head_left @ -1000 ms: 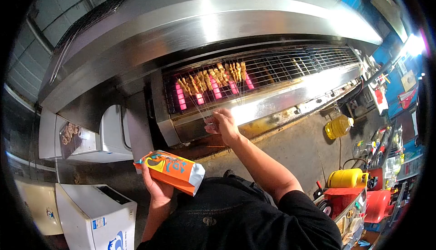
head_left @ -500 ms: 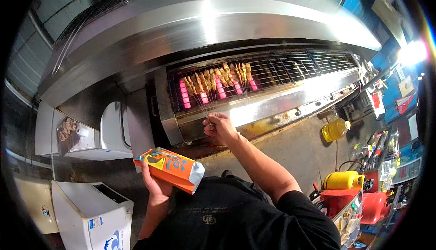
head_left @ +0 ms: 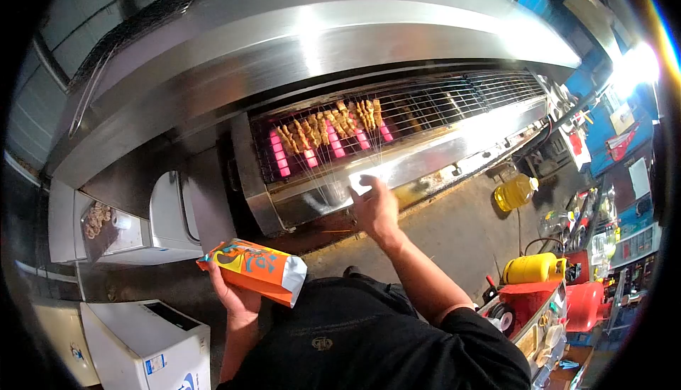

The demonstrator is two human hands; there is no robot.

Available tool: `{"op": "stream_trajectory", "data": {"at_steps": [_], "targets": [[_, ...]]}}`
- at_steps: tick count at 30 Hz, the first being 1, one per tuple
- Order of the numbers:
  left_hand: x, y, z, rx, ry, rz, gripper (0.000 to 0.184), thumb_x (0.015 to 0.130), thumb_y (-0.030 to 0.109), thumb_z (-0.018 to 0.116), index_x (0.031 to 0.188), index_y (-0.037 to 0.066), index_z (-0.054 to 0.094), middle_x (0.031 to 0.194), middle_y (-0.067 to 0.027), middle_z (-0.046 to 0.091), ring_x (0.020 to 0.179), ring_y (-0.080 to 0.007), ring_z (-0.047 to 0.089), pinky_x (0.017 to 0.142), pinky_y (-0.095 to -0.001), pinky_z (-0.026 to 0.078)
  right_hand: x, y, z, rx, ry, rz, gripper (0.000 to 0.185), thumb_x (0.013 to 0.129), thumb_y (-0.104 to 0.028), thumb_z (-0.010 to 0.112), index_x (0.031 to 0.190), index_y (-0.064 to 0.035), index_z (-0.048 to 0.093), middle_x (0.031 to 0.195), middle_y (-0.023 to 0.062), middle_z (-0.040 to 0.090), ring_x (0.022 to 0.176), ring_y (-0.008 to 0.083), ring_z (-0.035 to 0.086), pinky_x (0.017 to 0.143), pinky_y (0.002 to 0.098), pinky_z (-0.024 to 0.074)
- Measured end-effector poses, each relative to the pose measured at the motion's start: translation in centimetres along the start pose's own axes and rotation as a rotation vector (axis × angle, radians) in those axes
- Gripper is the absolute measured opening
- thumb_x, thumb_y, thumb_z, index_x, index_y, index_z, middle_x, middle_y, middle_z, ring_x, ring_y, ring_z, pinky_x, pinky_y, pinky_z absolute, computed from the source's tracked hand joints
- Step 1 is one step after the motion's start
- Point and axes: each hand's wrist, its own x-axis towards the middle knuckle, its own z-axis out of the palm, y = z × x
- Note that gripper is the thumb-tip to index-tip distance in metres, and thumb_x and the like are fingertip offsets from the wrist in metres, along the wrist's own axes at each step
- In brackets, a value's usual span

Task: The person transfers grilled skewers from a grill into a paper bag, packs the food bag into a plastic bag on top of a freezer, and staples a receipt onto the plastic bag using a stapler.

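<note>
Head view showed the left hand gripping an orange packet, while the right hand had fingers loosely curled near the stick ends of the skewers; whether they touched, I could not tell. The skewers lay across the grill. Uneven scorching could come from the glowing bars; a careless knock could shift sticks.

Pieces of browned meat are threaded on thin skewers, which are laid side by side across the grill, their bare ends pointed past its front edge. An orange bag, printed in blue and yellow, is held slantwise in the left hand.
</note>
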Motion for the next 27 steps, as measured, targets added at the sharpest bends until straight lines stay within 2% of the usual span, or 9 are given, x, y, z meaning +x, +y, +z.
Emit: {"op": "stream_trajectory", "data": {"at_steps": [1, 3, 4, 7, 11, 18, 20, 23, 27], "targets": [[0.0, 0.1, -0.3, -0.026, 0.021, -0.012, 0.057, 0.1, 0.051, 0.053, 0.141, 0.011, 0.047, 0.133, -0.0131, 0.057, 0.121, -0.0291, 0.058, 0.102, -0.048, 0.052, 0.5, 0.6, -0.9, -0.08, 0.147, -0.084, 0.035, 0.088, -0.025, 0.075, 0.115, -0.0065, 0.063, 0.106, 0.0164, 0.067, 0.085, 0.0349, 0.068, 0.077, 0.0431, 0.0541], [0.3, -0.3, -1.5, -0.022, 0.023, -0.036, 0.057, 0.1, 0.051, 0.053, 0.141, 0.01, 0.047, 0.134, -0.0128, 0.056, 0.121, -0.0285, 0.059, 0.102, -0.0475, 0.052, 2.0, 1.2, -2.6, -0.32, 0.374, -0.312, 0.031, 0.085, -0.019, 0.076, 0.11, -0.007, 0.062, 0.106, 0.0162, 0.063, 0.095, 0.035, 0.063, 0.083, 0.0452, 0.0513], [0.6, -0.6, -2.2, 0.021, 0.019, -0.029, 0.058, 0.1, 0.051, 0.053, 0.141, 0.01, 0.047, 0.134, -0.0128, 0.056, 0.122, -0.0284, 0.059, 0.102, -0.0474, 0.052, 2.7, 1.4, -3.1, -0.335, 0.342, -0.35, 0.026, 0.084, -0.015, 0.075, 0.106, -0.0067, 0.064, 0.11, 0.0152, 0.061, 0.104, 0.0361, 0.059, 0.089, 0.0454, 0.0493], [1.0, -0.8, -1.6, 0.062, -0.016, -0.027, 0.058, 0.1, 0.05, 0.053, 0.142, 0.01, 0.046, 0.136, -0.0127, 0.056, 0.122, -0.0284, 0.058, 0.102, -0.0472, 0.051, 4.0, 3.4, -2.0, -0.267, 0.312, -0.341, 0.02, 0.086, -0.018, 0.072, 0.101, -0.0071, 0.066, 0.11, 0.016, 0.06, 0.107, 0.0372, 0.056, 0.094, 0.046, 0.0455], [0.8, -0.6, 0.6, 0.034, -0.039, -0.062, 0.057, 0.101, 0.048, 0.053, 0.143, 0.01, 0.045, 0.136, -0.0127, 0.055, 0.123, -0.0283, 0.057, 0.104, -0.0472, 0.05, 5.5, 3.8, -0.8, -0.3, 0.319, -0.301, 0.011, 0.087, -0.015, 0.067, 0.092, -0.0065, 0.071, 0.114, 0.0157, 0.061, 0.108, 0.0373, 0.056, 0.093, 0.0475, 0.0454], [0.8, -0.9, 0.4, 0.015, -0.056, -0.078, 0.057, 0.1, 0.049, 0.053, 0.142, 0.011, 0.046, 0.136, -0.012, 0.055, 0.125, -0.0274, 0.056, 0.105, -0.0462, 0.049, 6.8, 3.7, -0.6, -0.355, 0.245, -0.157, 0.018, 0.088, -0.019, 0.062, 0.09, -0.0064, 0.075, 0.121, 0.0138, 0.062, 0.115, 0.0358, 0.056, 0.096, 0.0462, 0.0459], [1.1, -1.2, -0.6, 0.027, -0.055, -0.064, 0.062, 0.1, 0.056, 0.052, 0.141, 0.01, 0.048, 0.135, -0.0123, 0.055, 0.124, -0.0292, 0.056, 0.105, -0.0481, 0.048, 7.1, 4.1, -0.4, -0.367, 0.219, -0.123, 0.019, 0.088, -0.019, 0.062, 0.09, -0.006, 0.075, 0.122, 0.0138, 0.062, 0.116, 0.0355, 0.055, 0.097, 0.0462, 0.0457], [0.8, -1.1, -1.3, 0.015, -0.012, -0.076, 0.056, 0.1, 0.049, 0.053, 0.141, 0.01, 0.047, 0.134, -0.0109, 0.056, 0.124, -0.0268, 0.056, 0.105, -0.0464, 0.049, 7.3, 4.9, -0.4, -0.362, 0.208, -0.143, 0.02, 0.088, -0.02, 0.062, 0.088, -0.0041, 0.075, 0.12, 0.0154, 0.064, 0.112, 0.0368, 0.058, 0.096, 0.0462, 0.0468], [0.8, -1.2, -1.6, 0.004, 0.019, -0.051, 0.056, 0.1, 0.049, 0.054, 0.14, 0.01, 0.047, 0.134, -0.0114, 0.056, 0.123, -0.0268, 0.057, 0.105, -0.0464, 0.049, 7.8, 5.4, -0.4, -0.171, 0.191, -0.089, 0.024, 0.088, -0.023, 0.061, 0.086, -0.0027, 0.074, 0.112, 0.0196, 0.067, 0.106, 0.0383, 0.062, 0.094, 0.0462, 0.0493]]}}
